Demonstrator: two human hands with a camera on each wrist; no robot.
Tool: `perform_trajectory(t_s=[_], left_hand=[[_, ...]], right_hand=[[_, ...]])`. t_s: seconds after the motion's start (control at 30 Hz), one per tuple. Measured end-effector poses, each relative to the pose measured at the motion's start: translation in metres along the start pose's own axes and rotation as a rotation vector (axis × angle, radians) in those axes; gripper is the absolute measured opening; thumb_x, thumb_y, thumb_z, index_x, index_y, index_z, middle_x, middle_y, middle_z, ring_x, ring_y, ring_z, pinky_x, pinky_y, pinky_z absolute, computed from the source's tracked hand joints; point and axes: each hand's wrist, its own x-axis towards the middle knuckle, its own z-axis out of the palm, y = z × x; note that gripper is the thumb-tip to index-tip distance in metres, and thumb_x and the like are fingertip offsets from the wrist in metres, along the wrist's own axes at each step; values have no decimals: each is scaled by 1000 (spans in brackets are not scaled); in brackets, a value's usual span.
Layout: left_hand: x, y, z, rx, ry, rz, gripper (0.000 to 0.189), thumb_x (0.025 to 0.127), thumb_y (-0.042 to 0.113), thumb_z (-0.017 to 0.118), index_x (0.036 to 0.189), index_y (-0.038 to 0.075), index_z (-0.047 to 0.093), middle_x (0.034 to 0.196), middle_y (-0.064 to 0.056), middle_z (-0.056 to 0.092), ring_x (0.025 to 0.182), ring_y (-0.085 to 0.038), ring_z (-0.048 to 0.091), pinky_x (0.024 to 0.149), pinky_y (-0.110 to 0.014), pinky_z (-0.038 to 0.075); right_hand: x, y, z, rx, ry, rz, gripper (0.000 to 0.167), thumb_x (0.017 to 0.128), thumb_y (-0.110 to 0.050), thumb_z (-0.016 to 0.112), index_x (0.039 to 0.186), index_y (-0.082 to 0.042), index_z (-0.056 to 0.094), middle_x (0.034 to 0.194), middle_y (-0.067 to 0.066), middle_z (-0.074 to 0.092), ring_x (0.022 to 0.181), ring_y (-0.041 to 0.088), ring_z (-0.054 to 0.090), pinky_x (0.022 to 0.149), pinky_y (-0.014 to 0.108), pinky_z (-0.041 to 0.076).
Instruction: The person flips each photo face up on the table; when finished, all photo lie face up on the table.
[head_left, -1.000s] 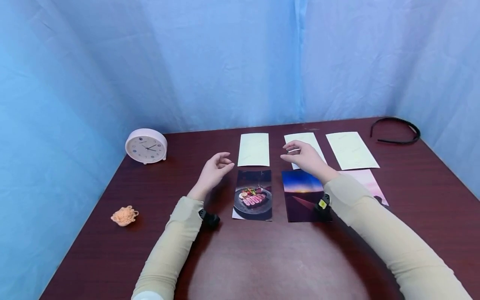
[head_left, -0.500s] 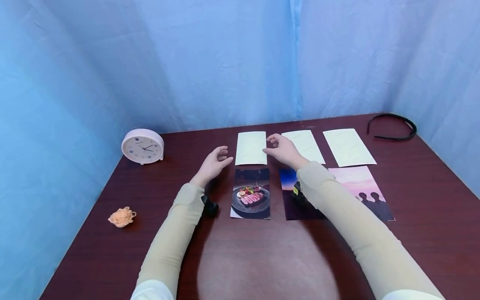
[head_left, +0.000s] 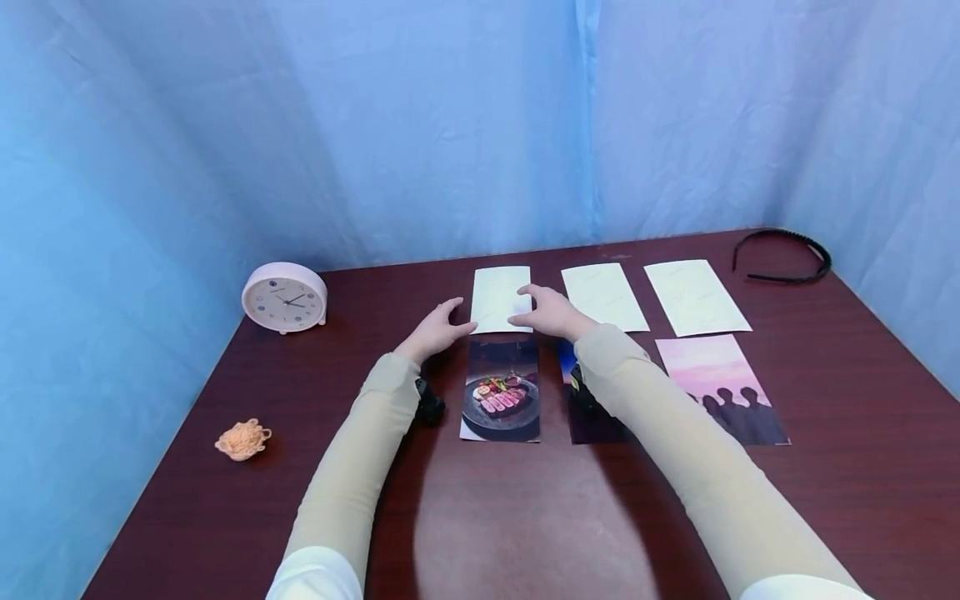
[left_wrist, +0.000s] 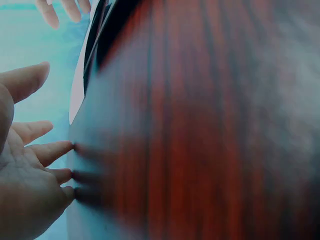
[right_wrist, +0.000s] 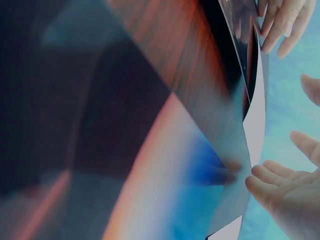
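Note:
A blank white card (head_left: 495, 292), the leftmost of three, lies between my two hands in the head view. My left hand (head_left: 437, 330) is at its left edge with fingers spread. In the left wrist view the left hand (left_wrist: 30, 175) has several fingertips on the table. Over the card's right edge is my right hand (head_left: 553, 315), thumb and fingers apart; whether it touches the card I cannot tell. The right wrist view shows the right hand (right_wrist: 290, 195) with fingers extended. Just below the card lies a photo of sliced steak on a plate (head_left: 501, 404).
Two more white cards (head_left: 606, 296) (head_left: 697, 296) lie to the right. Below them are a sunset photo (head_left: 596, 423), partly hidden by the right forearm, and a silhouettes photo (head_left: 720, 375). A clock (head_left: 285, 297), an orange tangled bundle (head_left: 243, 439) and a black headband (head_left: 821, 254) stand around.
My right hand has moved left from the middle white card to the leftmost one. The left hand has shifted slightly and its fingers have spread. The cards and photos stay in place.

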Motion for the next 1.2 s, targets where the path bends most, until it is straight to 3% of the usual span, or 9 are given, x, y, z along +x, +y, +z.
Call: perform_trajectory(t_s=[0.17, 0.47, 0.7, 0.87, 1.2], left_hand=[[4, -4, 0, 55, -61, -15, 74, 94, 35, 57, 152, 8, 18, 158, -12, 16, 147, -28, -1, 118, -46, 12], [6, -3, 2, 65, -76, 8, 90, 93, 35, 59, 152, 9, -2, 159, -9, 9, 147, -28, -4, 119, -45, 8], [7, -1, 5, 134, -67, 23, 87, 91, 34, 62, 153, 10, 5, 159, -9, 15, 147, -29, -1, 118, -47, 9], [8, 2, 8, 149, -20, 32, 85, 90, 28, 65, 153, 11, 11, 157, -9, 21, 147, -31, 4, 118, -47, 13], [4, 7, 12, 170, 63, 73, 71, 89, 20, 66, 149, 10, 30, 147, -15, 38, 137, -32, 31, 112, -44, 29]], right_hand=[[2, 1, 2, -6, -36, 12, 70, 88, -32, 65, 143, 0, 36, 145, 23, 38, 133, 37, 38, 110, 49, 32], [4, 0, 6, -3, -76, 18, 76, 86, -33, 66, 146, -2, 31, 149, 22, 32, 138, 36, 31, 113, 49, 26], [2, -2, 9, 41, -112, 16, 75, 88, -30, 65, 147, -4, 29, 150, 21, 32, 137, 35, 33, 112, 50, 28], [1, -4, 9, 58, -130, 14, 74, 89, -31, 65, 148, -7, 28, 151, 18, 32, 137, 33, 33, 111, 49, 30], [-4, -8, 10, 41, -143, -20, 69, 89, -29, 64, 146, -5, 32, 149, 20, 35, 135, 34, 35, 109, 48, 32]])
